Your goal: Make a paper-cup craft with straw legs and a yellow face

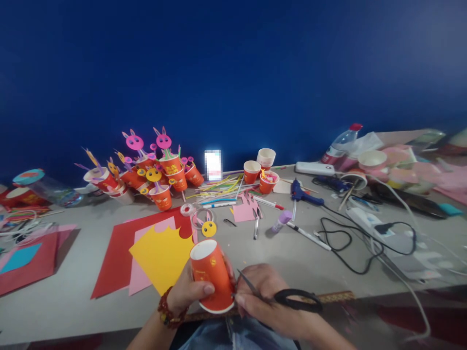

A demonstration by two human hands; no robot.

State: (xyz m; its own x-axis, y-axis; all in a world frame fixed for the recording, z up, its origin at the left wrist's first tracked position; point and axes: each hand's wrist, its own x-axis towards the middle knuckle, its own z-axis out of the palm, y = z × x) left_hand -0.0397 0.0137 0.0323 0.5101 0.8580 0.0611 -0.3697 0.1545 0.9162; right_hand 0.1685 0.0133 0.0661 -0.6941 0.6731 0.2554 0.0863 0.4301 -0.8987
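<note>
My left hand [186, 294] is wrapped round an orange-red paper cup [213, 277] above the table's front edge. Its narrow, white, recessed end tilts up and away, and its wider white-edged rim points down toward me. My right hand [260, 299] grips a pair of scissors with black handles [301, 300]. A blade [250, 283] points up and left beside the cup. The right thumb and fingertip meet close to the cup's lower right side; whether they pinch something small there I cannot tell. Yellow scalloped paper [160, 255] lies just behind my left hand.
Finished cups with pink and yellow faces [160, 197] stand at the back left. Behind the middle lie coloured pipe cleaners [222, 187], with plain cups [251, 172] beside them. A blue glue gun [304, 194], purple glue stick [280, 221] and black cable [335, 257] occupy the right side.
</note>
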